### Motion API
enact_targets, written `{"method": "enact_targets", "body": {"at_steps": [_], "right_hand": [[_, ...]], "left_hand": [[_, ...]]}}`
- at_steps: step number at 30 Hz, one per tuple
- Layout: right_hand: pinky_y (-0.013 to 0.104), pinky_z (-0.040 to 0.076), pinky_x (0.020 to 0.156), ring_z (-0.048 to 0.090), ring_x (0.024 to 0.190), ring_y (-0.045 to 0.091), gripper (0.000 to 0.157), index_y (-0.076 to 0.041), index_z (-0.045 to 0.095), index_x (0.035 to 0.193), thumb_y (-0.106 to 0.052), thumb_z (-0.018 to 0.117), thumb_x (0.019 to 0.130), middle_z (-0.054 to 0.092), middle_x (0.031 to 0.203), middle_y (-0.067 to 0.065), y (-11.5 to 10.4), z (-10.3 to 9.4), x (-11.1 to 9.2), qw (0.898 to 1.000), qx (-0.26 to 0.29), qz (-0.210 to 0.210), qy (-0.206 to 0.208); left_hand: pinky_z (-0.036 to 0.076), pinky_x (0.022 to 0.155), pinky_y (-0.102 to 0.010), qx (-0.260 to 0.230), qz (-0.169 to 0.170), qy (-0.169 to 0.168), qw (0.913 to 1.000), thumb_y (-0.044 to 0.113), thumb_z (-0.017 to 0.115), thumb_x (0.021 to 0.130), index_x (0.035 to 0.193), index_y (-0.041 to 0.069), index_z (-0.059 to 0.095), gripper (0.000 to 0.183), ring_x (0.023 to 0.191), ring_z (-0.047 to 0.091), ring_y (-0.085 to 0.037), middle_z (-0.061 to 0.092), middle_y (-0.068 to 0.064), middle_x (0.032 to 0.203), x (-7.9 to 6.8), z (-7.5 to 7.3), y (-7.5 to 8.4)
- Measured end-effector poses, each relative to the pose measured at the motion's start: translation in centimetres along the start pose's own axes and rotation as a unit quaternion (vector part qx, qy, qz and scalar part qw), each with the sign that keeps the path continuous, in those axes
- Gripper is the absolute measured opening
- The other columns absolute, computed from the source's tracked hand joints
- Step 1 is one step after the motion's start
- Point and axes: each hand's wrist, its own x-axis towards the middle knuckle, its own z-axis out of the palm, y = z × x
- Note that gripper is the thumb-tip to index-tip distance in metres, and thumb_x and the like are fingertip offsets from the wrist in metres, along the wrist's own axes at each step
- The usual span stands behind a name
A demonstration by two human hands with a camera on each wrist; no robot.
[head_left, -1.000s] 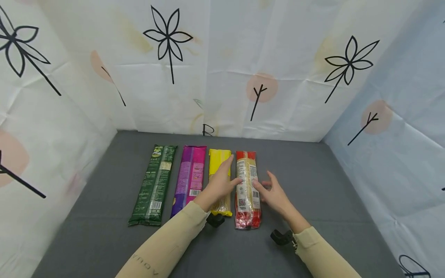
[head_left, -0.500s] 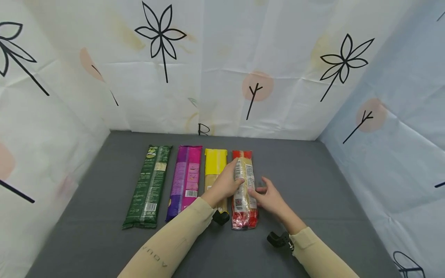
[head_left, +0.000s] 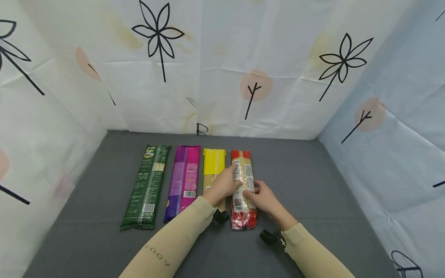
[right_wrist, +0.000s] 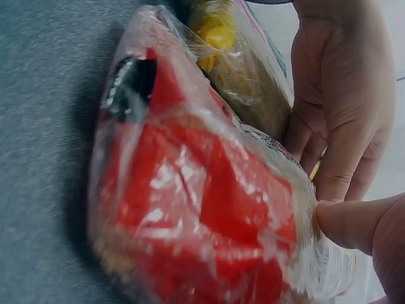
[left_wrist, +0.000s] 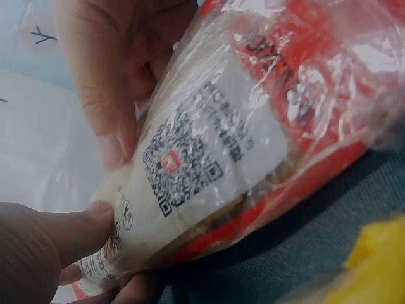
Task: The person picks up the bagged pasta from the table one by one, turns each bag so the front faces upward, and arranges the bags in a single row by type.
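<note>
A long red-ended clear plastic packet (head_left: 244, 216) with tan contents and white printed labels lies lengthwise in front of me, at the right end of a row of packets. My left hand (head_left: 224, 184) grips its left side, thumb (left_wrist: 82, 228) on the top and fingers curled down round the edge. From the opposite side my right hand (head_left: 262, 199) holds it, its thumb (right_wrist: 354, 221) pressing the top face. In the left wrist view a QR code on the packet (left_wrist: 183, 158) shows between the hands and the crumpled red end.
To the left lie a yellow packet (head_left: 214, 162), partly behind my left hand, a purple-and-pink packet (head_left: 183, 173) and a dark green packet (head_left: 146, 189). They rest on a grey cloth-covered table (head_left: 295, 170). Patterned white sheets (head_left: 222, 58) stand around its back and sides.
The left hand has moved from over the yellow packet onto the red-ended packet's left side. The right hand has closed in on its right side, and both now grip it.
</note>
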Motion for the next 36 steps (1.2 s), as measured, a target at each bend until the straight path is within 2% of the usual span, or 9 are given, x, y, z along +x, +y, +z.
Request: {"method": "enact_targets", "body": {"at_steps": [5,14,19,25,31,36], "right_hand": [[0.036,0.055,0.064,0.063,0.079,0.023,0.066,0.005,0.037,0.140,-0.032,0.066,0.092,0.058,0.106,0.021,-0.1,0.1,0.4,1.000,0.003,0.010,0.001],[0.036,0.055,0.061,0.064,0.076,0.023,0.061,0.004,0.043,0.132,-0.032,0.069,0.090,0.060,0.100,0.018,0.0,0.4,0.7,1.000,0.019,0.015,0.012],[0.035,0.055,0.061,0.064,0.075,0.022,0.060,0.006,0.045,0.131,-0.028,0.071,0.088,0.060,0.100,0.019,-0.1,0.7,0.6,1.000,0.012,0.006,0.024],[0.035,0.055,0.062,0.064,0.077,0.022,0.057,0.006,0.046,0.131,-0.024,0.070,0.089,0.061,0.102,0.018,-0.7,1.1,0.5,1.000,0.012,0.004,0.026],[0.035,0.054,0.062,0.064,0.077,0.022,0.052,0.002,0.048,0.131,-0.020,0.070,0.089,0.061,0.103,0.016,-1.0,1.0,0.2,0.999,0.021,-0.006,0.033],[0.035,0.055,0.064,0.064,0.077,0.021,0.052,-0.003,0.047,0.135,-0.017,0.068,0.090,0.062,0.105,0.014,-0.7,1.1,0.2,0.998,0.034,-0.045,0.040]], "left_hand": [[0.045,0.097,-0.046,-0.004,-0.003,-0.011,0.9999,0.021,0.070,0.090,0.150,0.011,0.035,0.070,0.116,0.053,-0.028,0.047,-0.014,0.142,0.1,0.0,-0.1],[0.045,0.096,-0.044,-0.027,0.008,-0.033,0.9990,0.010,0.051,0.098,0.149,0.009,0.037,0.053,0.115,0.053,-0.026,0.047,-0.016,0.142,0.1,-0.4,-0.1],[0.046,0.094,-0.043,-0.023,0.023,-0.034,0.9989,0.016,0.056,0.097,0.148,0.006,0.037,0.056,0.112,0.054,-0.027,0.049,-0.020,0.139,0.6,-0.5,-0.2],[0.047,0.094,-0.043,-0.010,0.010,-0.032,0.9994,0.021,0.067,0.092,0.152,0.011,0.032,0.070,0.113,0.055,-0.027,0.049,-0.017,0.139,1.1,-0.4,-0.4],[0.046,0.095,-0.045,-0.023,0.004,-0.017,0.9996,0.023,0.065,0.093,0.151,0.012,0.033,0.067,0.120,0.052,-0.028,0.047,-0.015,0.142,1.1,-0.2,-0.4],[0.047,0.093,-0.045,-0.052,-0.003,0.002,0.9987,0.026,0.062,0.096,0.151,0.012,0.031,0.065,0.117,0.053,-0.028,0.047,-0.016,0.141,1.0,-0.1,-0.2]]}}
